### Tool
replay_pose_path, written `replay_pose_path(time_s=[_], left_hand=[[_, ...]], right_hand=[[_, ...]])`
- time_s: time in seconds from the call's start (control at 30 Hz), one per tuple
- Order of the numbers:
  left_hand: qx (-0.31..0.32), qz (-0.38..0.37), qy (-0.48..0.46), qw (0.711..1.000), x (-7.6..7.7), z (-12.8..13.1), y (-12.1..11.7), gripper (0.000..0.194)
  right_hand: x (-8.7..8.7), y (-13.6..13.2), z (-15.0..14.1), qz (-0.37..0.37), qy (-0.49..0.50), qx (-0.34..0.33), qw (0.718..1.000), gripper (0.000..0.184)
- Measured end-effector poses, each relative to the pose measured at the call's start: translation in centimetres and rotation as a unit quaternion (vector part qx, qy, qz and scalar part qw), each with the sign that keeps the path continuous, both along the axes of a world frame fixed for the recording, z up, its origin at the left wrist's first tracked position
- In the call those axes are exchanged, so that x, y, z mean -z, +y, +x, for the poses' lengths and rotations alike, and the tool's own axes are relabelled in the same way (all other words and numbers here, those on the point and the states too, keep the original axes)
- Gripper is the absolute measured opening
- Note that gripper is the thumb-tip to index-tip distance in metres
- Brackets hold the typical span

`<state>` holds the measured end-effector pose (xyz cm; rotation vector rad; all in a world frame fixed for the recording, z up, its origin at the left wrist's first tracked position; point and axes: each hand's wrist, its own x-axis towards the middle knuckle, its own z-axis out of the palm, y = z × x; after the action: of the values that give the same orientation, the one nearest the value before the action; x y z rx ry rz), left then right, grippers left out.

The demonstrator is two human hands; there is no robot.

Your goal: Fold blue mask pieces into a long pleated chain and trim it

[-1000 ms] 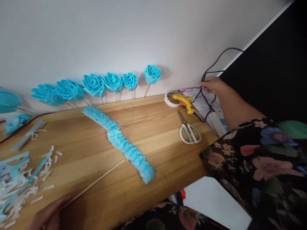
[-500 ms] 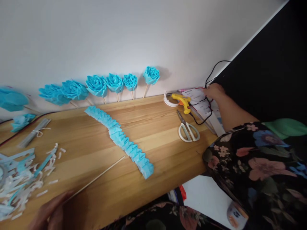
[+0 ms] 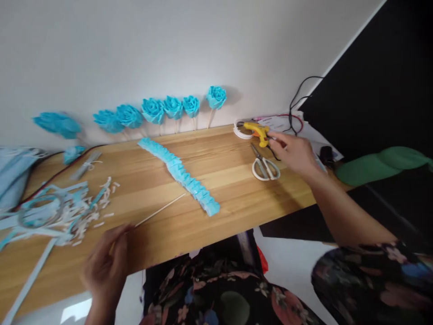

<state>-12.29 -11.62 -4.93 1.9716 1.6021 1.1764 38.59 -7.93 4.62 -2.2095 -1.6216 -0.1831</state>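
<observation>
Pinched in my left hand (image 3: 108, 259) is a thin wooden stick (image 3: 162, 210), slanting up toward the pleated blue paper strip (image 3: 182, 174) on the table. Its tip lies just short of the strip. My right hand (image 3: 297, 153) reaches to the rear of a yellow glue gun (image 3: 259, 131), its thumb and forefinger apart at the handle. That gun rests against a white ring-shaped roll (image 3: 241, 131). White-handled scissors (image 3: 265, 168) lie just below it.
Several blue paper roses (image 3: 152, 110) on sticks lean along the wall. Paper scraps (image 3: 88, 212) and a bundle of clear sticks (image 3: 86, 166) lie at the left. Black cables (image 3: 292, 106) and papers (image 3: 314, 140) are at the back right. The wooden table's front edge (image 3: 189, 250) runs before me.
My right hand has moved from the cables and papers at the back right to the glue gun. My left hand keeps the stick. The view has shifted.
</observation>
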Motion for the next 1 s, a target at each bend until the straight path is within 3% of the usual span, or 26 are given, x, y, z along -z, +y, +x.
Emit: replay_pose_path(time_s=[0.13, 0.23, 0.33, 0.47, 0.63, 0.73, 0.83, 1.0], left_hand=[[0.126, 0.065, 0.03, 0.99, -2.0, 1.4, 0.8, 0.023], [0.186, 0.115, 0.055, 0.974, -3.9, 2.4, 1.5, 0.024], [0.2, 0.16, 0.095, 0.962, -5.6, 3.1, 3.3, 0.021], [0.161, 0.114, 0.097, 0.975, -6.5, 3.5, 8.9, 0.027], [0.147, -0.068, 0.108, 0.981, -6.5, 4.3, 17.6, 0.038], [0.102, -0.124, 0.078, 0.984, -5.8, 5.1, 20.8, 0.039], [0.075, -0.13, 0.055, 0.987, -4.4, 5.5, 22.1, 0.042], [0.077, -0.129, -0.004, 0.989, -1.7, 5.0, 22.0, 0.042]], right_hand=[[2.8, -2.5, -5.9, 0.006, 0.06, -0.131, 0.99, 0.032], [4.7, -3.6, -9.4, -0.019, 0.056, -0.233, 0.971, 0.032], [5.6, -3.9, -11.5, -0.044, 0.056, -0.287, 0.955, 0.033], [5.8, -2.1, -12.2, -0.032, 0.125, -0.294, 0.947, 0.031], [6.4, 3.0, -13.3, -0.012, 0.168, -0.297, 0.94, 0.03], [6.8, 5.9, -14.4, -0.033, 0.19, -0.313, 0.93, 0.03], [6.9, 8.1, -15.5, -0.039, 0.224, -0.327, 0.917, 0.033], [6.4, 10.3, -17.1, -0.06, 0.261, -0.387, 0.882, 0.037]])
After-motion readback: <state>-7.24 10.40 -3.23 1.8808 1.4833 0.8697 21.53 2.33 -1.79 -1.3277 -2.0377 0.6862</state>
